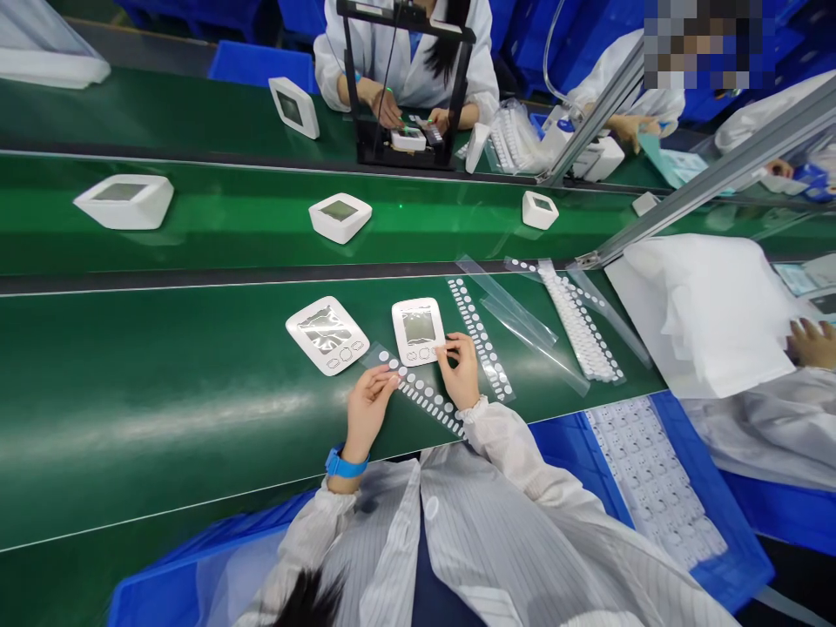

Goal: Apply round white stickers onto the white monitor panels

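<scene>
My left hand [369, 407], with a blue band at its wrist, pinches the upper part of a clear strip [428, 396] that carries rows of round and oval white stickers. My right hand [461, 373] has its fingertips pinched together at the lower right corner of a white device [418, 324] with a grey screen. Anything between those fingertips is too small to make out. Left of it lies a second white device [327, 335], tilted on the bench, its screen under shiny, wrinkled film. Another sticker strip [480, 340] lies just right of my right hand.
Loose clear strips [522, 318] and a stack of sticker strips [578, 322] lie to the right, near white foam sheets [705, 305]. Beyond a dark rail, white devices [340, 216] stand on a green conveyor [241, 222]. Co-workers sit opposite and at right. A blue crate [711, 514] sits below.
</scene>
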Demonstrator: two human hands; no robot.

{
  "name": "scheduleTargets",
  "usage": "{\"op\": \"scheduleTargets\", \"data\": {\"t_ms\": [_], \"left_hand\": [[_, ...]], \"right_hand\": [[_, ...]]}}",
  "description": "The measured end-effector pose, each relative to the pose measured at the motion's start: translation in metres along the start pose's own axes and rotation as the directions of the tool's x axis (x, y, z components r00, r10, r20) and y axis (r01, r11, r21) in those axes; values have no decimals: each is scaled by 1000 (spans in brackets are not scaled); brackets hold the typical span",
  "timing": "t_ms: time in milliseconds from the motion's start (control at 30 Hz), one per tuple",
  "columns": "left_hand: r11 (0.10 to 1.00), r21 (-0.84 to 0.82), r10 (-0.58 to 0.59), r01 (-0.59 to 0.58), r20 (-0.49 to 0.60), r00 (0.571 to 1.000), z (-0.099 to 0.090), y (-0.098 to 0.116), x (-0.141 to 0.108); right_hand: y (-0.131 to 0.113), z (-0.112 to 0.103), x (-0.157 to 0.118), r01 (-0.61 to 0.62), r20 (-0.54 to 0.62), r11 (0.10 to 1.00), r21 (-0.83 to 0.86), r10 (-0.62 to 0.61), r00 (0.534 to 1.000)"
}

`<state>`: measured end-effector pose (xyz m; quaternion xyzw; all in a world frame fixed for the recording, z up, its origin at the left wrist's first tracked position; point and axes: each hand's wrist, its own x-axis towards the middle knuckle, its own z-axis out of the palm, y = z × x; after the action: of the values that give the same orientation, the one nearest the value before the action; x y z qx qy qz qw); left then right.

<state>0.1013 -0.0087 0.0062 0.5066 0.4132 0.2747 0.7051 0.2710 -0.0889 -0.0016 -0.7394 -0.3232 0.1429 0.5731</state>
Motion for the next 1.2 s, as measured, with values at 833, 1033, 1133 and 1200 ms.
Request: {"op": "scheduleTargets", "data": {"t_ms": [833,1033,1133,1200], "left_hand": [[992,-121,41,-24,136,990,1,-3,2],[995,-97,35,-27,77,996,-1,-9,4],[992,-126,29,-20,67,997,-2,-7,5],[990,-142,18,-9,63,998,-2,-5,6]], "right_hand": [[-54,45,159,-678,610,689,257,428,667],[-76,175,299,-113,353,985,-132,153,923],[-85,221,339,-14,306,960,-279,103,947],[-85,235,355,21,311,924,-383,107,944]]}}
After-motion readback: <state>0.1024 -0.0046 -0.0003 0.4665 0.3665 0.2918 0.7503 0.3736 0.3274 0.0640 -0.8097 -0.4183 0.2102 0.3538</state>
